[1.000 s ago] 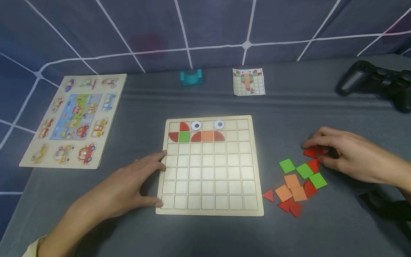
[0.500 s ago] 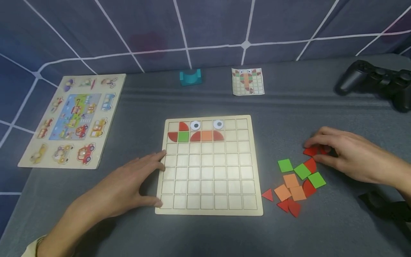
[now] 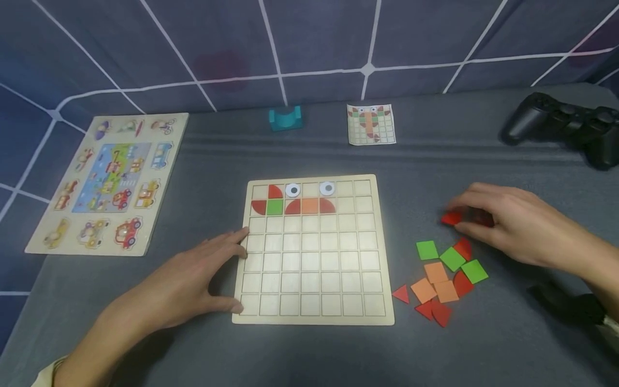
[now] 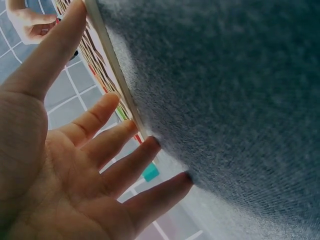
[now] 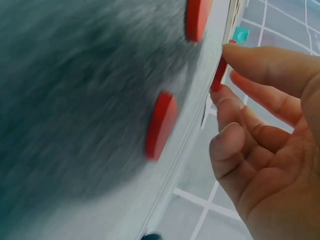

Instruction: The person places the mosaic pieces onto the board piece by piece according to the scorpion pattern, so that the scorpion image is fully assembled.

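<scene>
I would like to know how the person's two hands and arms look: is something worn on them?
The left hand and the right hand show no gloves or rings. A pale cream sleeve shows on the left arm. Beside the right arm is a black object, too blurred to identify.

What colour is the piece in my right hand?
The piece is red, clearest in the right wrist view.

Four green squares, four orange squares
</scene>
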A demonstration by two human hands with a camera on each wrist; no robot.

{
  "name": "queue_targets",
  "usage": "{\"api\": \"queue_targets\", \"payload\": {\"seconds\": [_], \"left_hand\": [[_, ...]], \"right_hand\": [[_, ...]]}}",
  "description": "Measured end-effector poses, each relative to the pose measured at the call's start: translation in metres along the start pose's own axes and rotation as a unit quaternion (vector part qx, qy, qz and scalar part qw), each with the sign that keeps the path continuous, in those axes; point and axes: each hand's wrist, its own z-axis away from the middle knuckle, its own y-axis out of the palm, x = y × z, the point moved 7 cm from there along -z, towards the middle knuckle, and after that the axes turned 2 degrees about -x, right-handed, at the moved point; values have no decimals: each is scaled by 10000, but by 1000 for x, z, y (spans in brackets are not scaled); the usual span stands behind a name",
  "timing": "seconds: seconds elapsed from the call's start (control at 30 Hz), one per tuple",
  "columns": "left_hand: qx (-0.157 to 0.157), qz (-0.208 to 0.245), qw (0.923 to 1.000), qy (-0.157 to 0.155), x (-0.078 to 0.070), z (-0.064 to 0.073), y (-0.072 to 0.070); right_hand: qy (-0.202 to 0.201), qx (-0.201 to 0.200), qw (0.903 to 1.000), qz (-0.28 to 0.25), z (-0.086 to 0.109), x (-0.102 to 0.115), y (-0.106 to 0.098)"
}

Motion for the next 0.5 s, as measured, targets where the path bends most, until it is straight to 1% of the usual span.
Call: {"api": "queue_targets", "payload": {"seconds": [0.07, 0.17, 0.4, 0.5], "left_hand": [[14, 20, 10000, -21, 0, 0, 0], [13, 31, 10000, -17, 0, 0, 0], [61, 73, 10000, -24, 1, 0, 1], [49, 78, 10000, -4, 1, -1, 1]], "right_hand": [[-89, -7, 10000, -44, -8, 8, -1], [-362, -10, 9992, -167, -23, 23, -3], [-966, 129, 9944, -408, -70, 66, -5], [-1157, 116, 9924, -391, -87, 79, -2]]}}
